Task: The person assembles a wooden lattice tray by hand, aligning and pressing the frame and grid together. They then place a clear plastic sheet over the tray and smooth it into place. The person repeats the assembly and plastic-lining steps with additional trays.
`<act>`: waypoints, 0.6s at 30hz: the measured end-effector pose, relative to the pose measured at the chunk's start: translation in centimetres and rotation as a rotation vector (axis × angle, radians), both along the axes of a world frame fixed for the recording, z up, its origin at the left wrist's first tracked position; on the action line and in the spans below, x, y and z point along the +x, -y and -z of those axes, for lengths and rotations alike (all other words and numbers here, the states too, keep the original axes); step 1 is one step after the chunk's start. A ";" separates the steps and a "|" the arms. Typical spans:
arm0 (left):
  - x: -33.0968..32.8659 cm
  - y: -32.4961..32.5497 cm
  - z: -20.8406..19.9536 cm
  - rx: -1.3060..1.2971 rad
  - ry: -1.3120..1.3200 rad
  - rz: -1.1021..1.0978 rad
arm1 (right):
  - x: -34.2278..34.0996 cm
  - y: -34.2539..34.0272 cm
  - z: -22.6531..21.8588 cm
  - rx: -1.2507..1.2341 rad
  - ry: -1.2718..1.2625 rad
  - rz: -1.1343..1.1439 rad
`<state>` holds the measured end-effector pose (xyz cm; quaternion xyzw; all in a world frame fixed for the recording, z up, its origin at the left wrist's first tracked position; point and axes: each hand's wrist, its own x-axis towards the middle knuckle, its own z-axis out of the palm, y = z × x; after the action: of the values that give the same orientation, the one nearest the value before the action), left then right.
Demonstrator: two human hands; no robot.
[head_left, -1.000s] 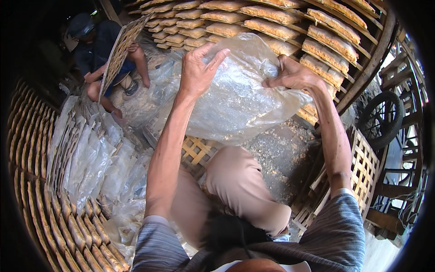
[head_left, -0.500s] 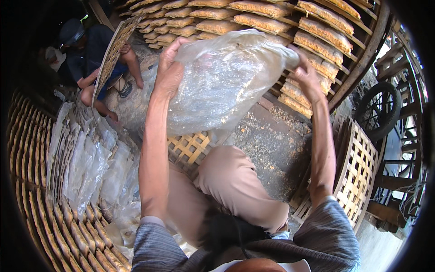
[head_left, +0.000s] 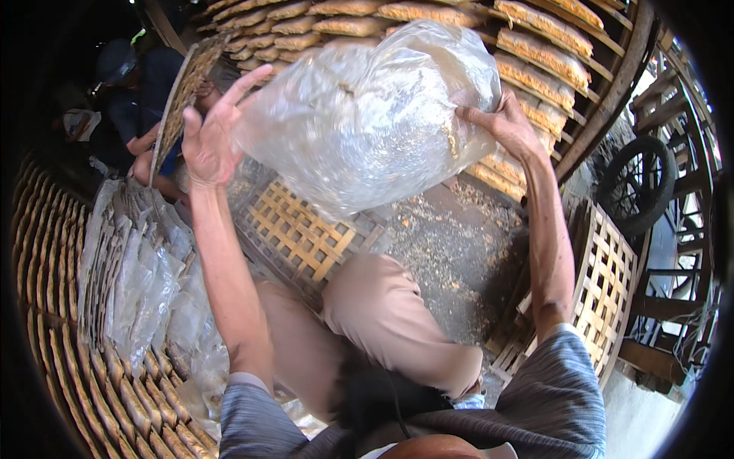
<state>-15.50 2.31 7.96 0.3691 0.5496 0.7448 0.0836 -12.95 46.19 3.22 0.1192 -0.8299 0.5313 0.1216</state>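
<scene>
A large clear plastic sheet (head_left: pixel 367 122) hangs in the air in front of me, crumpled and shiny. My right hand (head_left: pixel 508 126) grips its right edge between thumb and fingers. Beside the sheet's left edge, my left hand (head_left: pixel 214 141) is open, with its palm up and fingers spread. Whether that palm still touches the plastic I cannot tell. Below the sheet, in front of my knees, lies a woven bamboo tray (head_left: pixel 298 229), partly covered by the plastic.
Stacked clear plastic sheets (head_left: pixel 141 268) stand at the left, beside racks of slabs (head_left: pixel 53 245). More racked slabs (head_left: pixel 535 76) fill the far side. A co-worker (head_left: pixel 145 92) holds a woven panel (head_left: pixel 180 107) at far left. Woven trays (head_left: pixel 604 283) and a wheel (head_left: pixel 638 183) are at right.
My left hand has let go of the sheet's left edge and moved left, opening out. The sheet has swung up and right, held by my right hand, uncovering more of the bamboo tray.
</scene>
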 end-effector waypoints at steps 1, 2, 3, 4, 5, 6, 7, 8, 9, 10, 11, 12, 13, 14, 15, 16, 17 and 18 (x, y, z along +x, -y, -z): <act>0.2 0.0 -0.3 -0.166 -0.071 -0.029 | 1.0 0.6 -0.1 0.071 0.019 0.016; 0.1 -0.8 -0.3 -0.292 -0.119 -0.122 | 2.2 1.7 -1.1 0.141 0.025 0.026; 0.0 -2.3 0.0 -0.419 -0.166 -0.213 | 2.9 2.5 -1.4 0.211 0.032 0.032; 0.1 -4.8 0.6 -0.530 -0.224 -0.290 | 2.8 1.8 -1.0 0.210 0.132 -0.029; 1.3 -8.0 1.3 -0.561 -0.278 -0.331 | 2.8 1.7 -0.6 0.231 0.148 -0.044; 2.6 -11.0 1.8 -0.595 -0.338 -0.377 | 2.9 1.8 -0.6 0.251 0.156 -0.063; 2.0 -12.0 3.7 -0.628 -0.364 -0.384 | 2.8 1.9 -0.5 0.277 0.166 -0.080; 0.9 -12.8 5.6 -0.658 -0.390 -0.391 | 2.8 2.2 -0.7 0.317 0.191 -0.054; 0.6 -13.5 6.2 -0.631 -0.319 -0.373 | 3.0 2.6 -0.8 0.306 0.172 -0.053; 0.6 -14.3 6.2 -0.603 -0.258 -0.351 | 3.5 3.2 -1.1 0.292 0.145 -0.045; 0.6 -15.0 6.1 -0.576 -0.197 -0.330 | 3.8 3.7 -1.3 0.279 0.118 -0.038; 1.2 -15.5 6.3 -0.490 -0.260 -0.368 | 3.2 3.9 -1.0 0.340 0.155 0.016; 0.9 -15.6 6.5 -0.444 -0.355 -0.421 | 2.5 4.2 -0.4 0.394 0.190 0.073; 0.4 -15.7 6.9 -0.397 -0.450 -0.474 | 2.0 4.4 -0.1 0.449 0.225 0.129; 0.0 -15.8 7.2 -0.349 -0.544 -0.528 | 2.0 4.4 0.0 0.426 0.251 0.104; -0.2 -15.2 6.9 -0.457 -0.509 -0.548 | 2.1 4.8 -0.1 0.397 0.277 0.073; -0.5 -14.3 6.6 -0.566 -0.472 -0.568 | 2.3 5.2 -0.2 0.368 0.303 0.041; -0.5 -13.9 6.5 -0.623 -0.435 -0.578 | 2.9 5.0 -0.7 0.413 0.298 0.025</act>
<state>-16.00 16.20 1.49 0.3059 0.8315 0.4430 -0.1372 -10.07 41.15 3.91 0.0514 -0.9311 0.3605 -0.0225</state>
